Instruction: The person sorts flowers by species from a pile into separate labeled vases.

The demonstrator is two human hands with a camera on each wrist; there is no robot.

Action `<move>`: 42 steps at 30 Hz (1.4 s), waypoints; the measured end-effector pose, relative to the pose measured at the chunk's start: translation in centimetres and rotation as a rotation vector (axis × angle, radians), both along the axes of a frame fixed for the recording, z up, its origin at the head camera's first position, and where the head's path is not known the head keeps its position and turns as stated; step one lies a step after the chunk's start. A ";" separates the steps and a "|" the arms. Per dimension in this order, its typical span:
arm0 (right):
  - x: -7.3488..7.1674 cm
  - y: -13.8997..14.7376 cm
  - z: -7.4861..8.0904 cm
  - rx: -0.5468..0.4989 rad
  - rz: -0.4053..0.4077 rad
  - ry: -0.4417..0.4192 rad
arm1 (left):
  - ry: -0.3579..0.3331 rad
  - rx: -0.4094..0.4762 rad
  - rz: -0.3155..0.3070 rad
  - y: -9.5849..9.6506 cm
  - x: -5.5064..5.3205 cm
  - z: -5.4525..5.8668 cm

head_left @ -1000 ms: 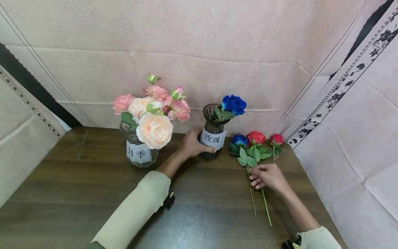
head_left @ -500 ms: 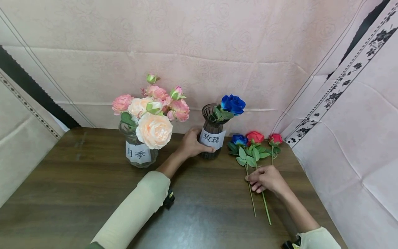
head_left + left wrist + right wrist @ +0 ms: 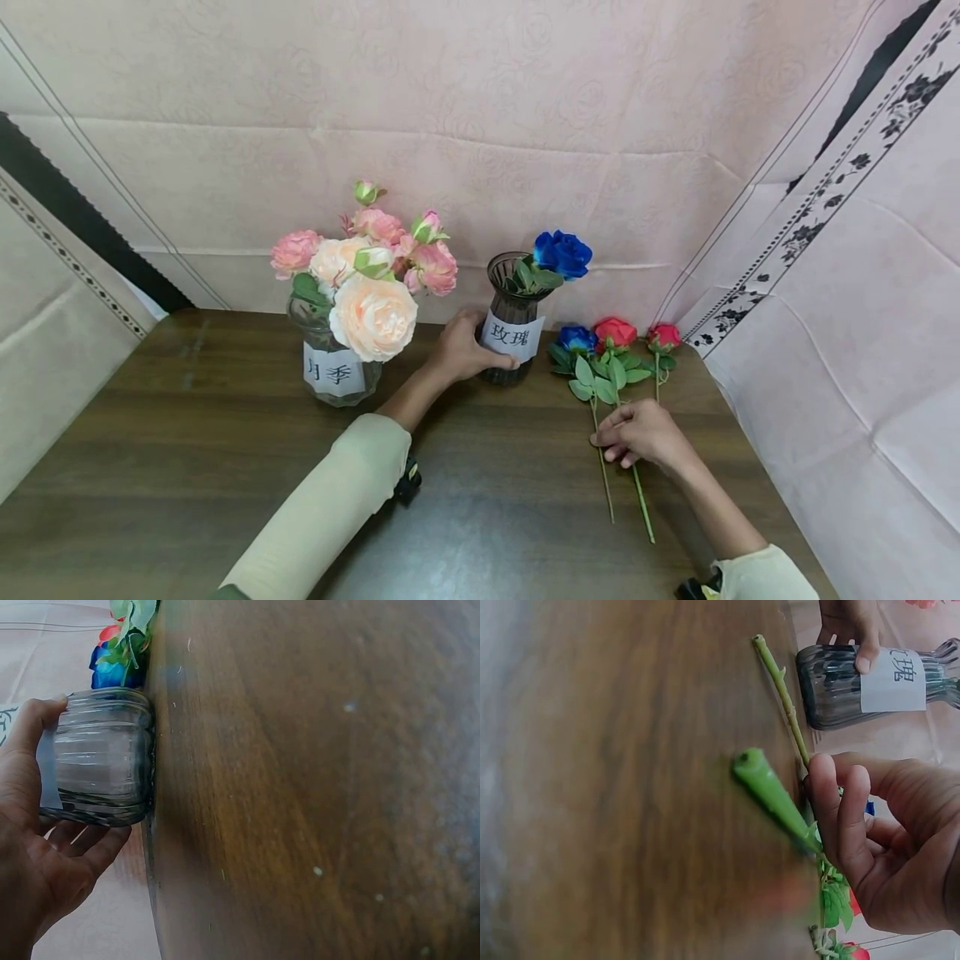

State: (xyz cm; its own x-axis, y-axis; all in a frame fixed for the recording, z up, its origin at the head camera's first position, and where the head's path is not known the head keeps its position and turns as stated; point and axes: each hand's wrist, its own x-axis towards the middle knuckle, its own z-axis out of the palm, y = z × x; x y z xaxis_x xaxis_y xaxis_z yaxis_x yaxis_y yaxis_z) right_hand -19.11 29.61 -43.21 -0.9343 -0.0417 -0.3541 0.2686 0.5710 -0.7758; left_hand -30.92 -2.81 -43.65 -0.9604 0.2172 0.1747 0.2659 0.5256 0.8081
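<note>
My left hand holds the lower part of a dark ribbed glass vase, thumb over its white paper label. One blue rose leans out of that vase to the right. In the left wrist view the fingers curve around the glass. To the right, my right hand pinches the thin stem of a second blue rose, which lies on the table. A red rose lies against it, its thicker green stem passing under the hand. Another red rose lies furthest right.
Left of the vase stands a clear glass vase with a paper label, full of pink and peach flowers. A pale patterned cloth hangs behind the brown table and on both sides.
My right hand has shifted slightly left and down along the stems, and its thumb and fingertips have come onto the blue rose's stem. The left hand stays on the vase.
</note>
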 end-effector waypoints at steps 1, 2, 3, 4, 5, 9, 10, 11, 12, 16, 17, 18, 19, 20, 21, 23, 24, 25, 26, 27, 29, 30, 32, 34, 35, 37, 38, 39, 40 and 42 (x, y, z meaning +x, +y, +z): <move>0.0 0.0 0.0 -0.004 0.004 -0.001 | -0.001 -0.003 0.001 0.0 0.0 0.0; 0.0 0.0 0.0 -0.012 0.008 -0.001 | -0.001 -0.004 0.002 0.0 0.1 0.0; 0.0 -0.1 0.1 -0.024 0.011 -0.001 | -0.002 -0.006 0.004 0.1 0.1 0.1; 0.0 -0.1 0.0 -0.036 0.016 0.000 | -0.005 -0.007 0.005 0.1 0.1 0.1; 0.1 -0.1 0.0 -0.051 0.024 0.001 | -0.006 -0.009 0.006 0.1 0.2 0.1; 0.0 -0.3 -0.2 -0.112 0.058 0.007 | -0.007 -0.006 0.005 0.2 0.3 0.2; -0.1 -0.4 -0.2 -0.122 0.064 0.007 | -0.004 -0.002 0.002 0.2 0.3 0.2; -0.1 -0.4 -0.3 -0.132 0.067 0.006 | 0.000 -0.001 -0.001 0.2 0.2 0.2; -0.1 -0.4 -0.3 -0.140 0.067 0.005 | 0.006 0.001 -0.005 0.2 0.2 0.2; -0.1 -0.4 -0.2 -0.182 0.057 -0.008 | 0.030 0.002 -0.019 0.1 0.1 0.1; -0.1 -0.4 -0.2 -0.200 0.056 -0.014 | 0.032 0.001 -0.019 0.1 0.0 0.1; -0.1 -0.4 -0.2 -0.219 0.057 -0.022 | 0.033 0.002 -0.020 0.1 0.0 0.1; -0.1 -0.4 -0.2 -0.242 0.060 -0.031 | 0.032 0.003 -0.020 0.1 0.0 0.1; -0.2 -0.4 -0.3 -0.263 0.063 -0.041 | 0.030 0.002 -0.020 0.0 0.0 0.1; -0.2 -0.4 -0.3 -0.283 0.062 -0.050 | 0.029 0.003 -0.020 0.0 0.0 0.1; -0.2 -0.4 -0.4 -0.316 0.063 -0.073 | 0.028 0.002 -0.020 0.0 0.0 0.1; -0.3 -0.4 -0.5 -0.328 0.065 -0.081 | 0.028 0.002 -0.022 0.0 0.0 0.1; -0.3 -0.5 -0.5 -0.340 0.066 -0.087 | 0.028 0.002 -0.022 0.0 0.0 0.1; -0.3 -0.5 -0.6 -0.349 0.063 -0.091 | 0.029 0.001 -0.022 0.0 0.0 0.1; -0.3 -0.6 -0.6 -0.359 0.063 -0.093 | 0.029 0.002 -0.022 0.0 0.0 0.1; -0.3 -0.7 -0.6 -0.376 0.065 -0.091 | 0.029 0.005 -0.023 0.0 0.1 0.2; -0.3 -0.8 -0.6 -0.385 0.063 -0.088 | 0.028 0.008 -0.023 0.0 0.1 0.2; -0.4 -0.9 -0.5 -0.402 0.057 -0.081 | 0.027 0.012 -0.022 0.0 0.1 0.2; -0.5 -1.2 -0.4 -0.419 0.043 -0.072 | 0.027 0.015 -0.022 0.0 0.1 0.2; -0.5 -1.3 -0.4 -0.426 0.035 -0.068 | 0.027 0.017 -0.021 0.0 0.1 0.2; -0.6 -1.5 -0.3 -0.440 0.024 -0.060 | 0.027 0.018 -0.022 -0.1 0.1 0.1; -0.7 -1.6 -0.3 -0.448 0.017 -0.056 | 0.027 0.017 -0.022 -0.1 0.1 0.1; -0.7 -1.7 -0.2 -0.460 0.007 -0.052 | 0.027 0.017 -0.023 -0.1 0.1 0.1; -0.8 -1.8 -0.2 -0.470 0.004 -0.047 | 0.027 0.016 -0.024 -0.1 0.0 0.1; -0.9 -1.9 -0.1 -0.488 -0.006 -0.038 | 0.028 0.014 -0.027 -0.1 0.0 0.0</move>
